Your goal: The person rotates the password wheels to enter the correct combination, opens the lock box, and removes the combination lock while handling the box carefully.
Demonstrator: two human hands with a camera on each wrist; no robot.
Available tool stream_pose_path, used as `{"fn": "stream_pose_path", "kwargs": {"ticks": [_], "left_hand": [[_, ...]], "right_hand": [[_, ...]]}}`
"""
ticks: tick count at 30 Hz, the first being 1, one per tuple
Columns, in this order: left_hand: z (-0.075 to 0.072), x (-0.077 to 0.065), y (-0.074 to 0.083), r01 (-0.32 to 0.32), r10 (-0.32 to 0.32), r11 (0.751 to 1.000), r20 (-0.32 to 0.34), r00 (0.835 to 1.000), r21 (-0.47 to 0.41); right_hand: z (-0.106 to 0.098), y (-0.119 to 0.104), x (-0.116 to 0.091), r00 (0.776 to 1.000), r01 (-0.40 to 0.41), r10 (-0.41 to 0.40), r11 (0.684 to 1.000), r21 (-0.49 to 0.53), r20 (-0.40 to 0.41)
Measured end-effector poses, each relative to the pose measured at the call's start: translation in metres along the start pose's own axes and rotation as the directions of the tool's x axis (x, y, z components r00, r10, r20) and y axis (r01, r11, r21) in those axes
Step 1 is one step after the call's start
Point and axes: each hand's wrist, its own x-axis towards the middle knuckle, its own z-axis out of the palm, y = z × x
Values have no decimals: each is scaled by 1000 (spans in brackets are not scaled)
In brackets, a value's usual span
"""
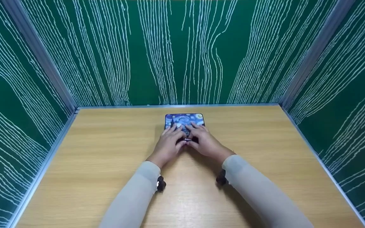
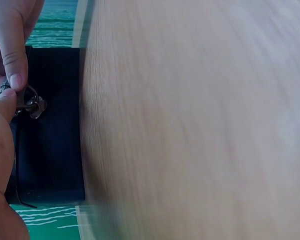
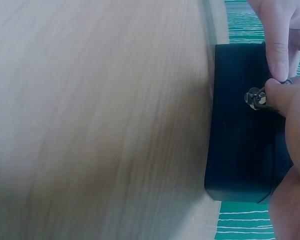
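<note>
A dark box (image 2: 52, 150) with a blue swirling night-sky picture on its lid (image 1: 185, 118) stands near the back of the table. On its front face a metal hasp (image 3: 254, 98) carries the looped shackle of a small padlock (image 1: 187, 139), whose ridged body is mostly covered by fingers. My left hand (image 1: 169, 141) grips the padlock from the left, its upper fingers lying over the lid. From the right, my right hand (image 1: 207, 141) pinches it too, with fingers also on the lid. Both thumbs meet at the box front.
The wooden table (image 1: 106, 158) has a metal edge strip. Green panels (image 1: 150, 63) with white wavy lines rise behind and on both sides, joined by grey corner posts (image 1: 46, 60). Dark wrist cameras (image 1: 161, 184) sit under the light sleeves.
</note>
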Motion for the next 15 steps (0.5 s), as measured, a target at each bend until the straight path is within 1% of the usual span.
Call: {"fn": "stream_pose_path", "kwargs": {"ticks": [9, 15], "left_hand": [[-2, -2, 2, 34, -34, 999, 26, 999, -15], [-1, -2, 2, 38, -37, 999, 28, 999, -23]], "right_hand": [[0, 1, 0, 1000, -9, 9, 1000, 10, 10], [-1, 0, -1, 999, -35, 35, 999, 14, 23]]}}
